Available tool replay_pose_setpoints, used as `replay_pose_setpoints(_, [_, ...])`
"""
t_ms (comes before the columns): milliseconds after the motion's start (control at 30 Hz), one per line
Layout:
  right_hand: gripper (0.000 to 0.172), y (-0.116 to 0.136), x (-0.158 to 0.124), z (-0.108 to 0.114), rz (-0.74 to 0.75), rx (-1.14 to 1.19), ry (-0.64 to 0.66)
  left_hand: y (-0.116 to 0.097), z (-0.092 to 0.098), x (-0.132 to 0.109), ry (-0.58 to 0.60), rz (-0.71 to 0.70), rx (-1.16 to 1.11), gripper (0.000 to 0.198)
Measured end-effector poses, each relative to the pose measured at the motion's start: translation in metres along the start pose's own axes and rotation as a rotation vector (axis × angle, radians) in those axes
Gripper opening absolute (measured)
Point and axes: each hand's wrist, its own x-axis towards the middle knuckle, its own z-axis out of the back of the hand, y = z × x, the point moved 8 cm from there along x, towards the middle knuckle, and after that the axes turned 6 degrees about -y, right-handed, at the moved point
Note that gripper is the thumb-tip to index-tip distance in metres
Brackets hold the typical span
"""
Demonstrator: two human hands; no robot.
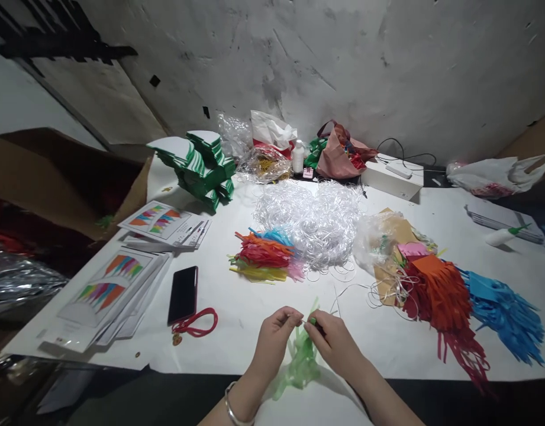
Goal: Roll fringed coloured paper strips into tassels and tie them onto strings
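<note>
Near the table's front edge, a light green fringed tassel (pixel 302 358) hangs between my hands, its strips spreading downward. My left hand (pixel 279 331), with a silver bangle on the wrist, is closed in a pinch by the tassel's top; what lies between its fingertips is too small to name. My right hand (pixel 329 336) is closed on the green tassel's top, where a bit of green shows at the fingers. Both sets of fingertips nearly meet.
Ahead lie colourful tassels (pixel 265 254) and white string (pixel 314 222). A phone (pixel 183 294) and printed cards (pixel 110 290) are left, with green-edged pieces (pixel 203 168) behind. Orange tassels (pixel 441 293) and blue tassels (pixel 505 313) lie right.
</note>
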Motion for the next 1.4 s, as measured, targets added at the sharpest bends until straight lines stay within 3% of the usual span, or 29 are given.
replay_pose_setpoints(100, [0.023,-0.035,-0.005,0.027,-0.026,-0.256,0.039,0.001,0.031,0.013,-0.200,-0.047,0.030,0.031])
replay_pose_setpoints(233, [0.015,-0.110,-0.019,0.092,-0.272,-0.852,0.094,0.004,0.077,0.024,-0.421,-0.043,-0.020,0.038])
replay_pose_setpoints(300, [0.016,-0.118,-0.016,0.105,-0.298,-0.973,0.052,0.006,0.087,0.024,-0.447,-0.030,-0.022,0.038])
replay_pose_setpoints(367, [0.031,-0.093,-0.002,0.079,-0.142,-0.774,0.043,0.010,0.083,0.022,-0.412,-0.024,-0.006,0.035])
replay_pose_setpoints(467, [0.051,-0.032,0.023,0.002,0.070,-0.271,0.095,0.016,0.060,0.022,-0.250,-0.040,-0.012,0.031])
replay_pose_setpoints(533, [0.035,-0.011,0.038,-0.047,0.037,-0.021,0.155,0.022,0.049,0.028,-0.143,-0.068,-0.031,0.031])
replay_pose_setpoints(600, [0.036,-0.012,0.050,-0.074,-0.076,0.063,0.120,0.030,0.059,0.043,-0.147,-0.089,0.017,0.033])
replay_pose_setpoints(733, [0.046,-0.039,0.052,-0.081,-0.202,0.009,0.063,0.053,0.131,0.095,-0.423,0.032,0.332,0.045])
replay_pose_setpoints(833, [0.046,-0.055,0.043,-0.078,-0.251,-0.014,0.079,0.061,0.178,0.139,-0.500,0.125,0.470,0.043])
replay_pose_setpoints(933, [0.046,-0.058,0.035,-0.083,-0.288,-0.026,0.098,0.058,0.199,0.176,-0.520,0.173,0.592,0.034])
replay_pose_setpoints(1033, [0.046,-0.053,0.032,-0.091,-0.282,-0.041,0.133,0.056,0.201,0.193,-0.523,0.197,0.648,0.025])
replay_pose_setpoints(1167, [0.044,-0.048,0.029,-0.088,-0.263,-0.043,0.137,0.056,0.204,0.173,-0.559,0.145,0.623,0.020])
replay_pose_setpoints(1300, [0.043,-0.052,0.028,-0.080,-0.252,-0.023,0.115,0.047,0.217,0.114,-0.667,-0.003,0.530,0.029])
replay_pose_setpoints(1400, [0.043,-0.050,0.030,-0.074,-0.239,0.021,0.087,0.024,0.212,0.066,-0.658,-0.212,0.292,0.032])
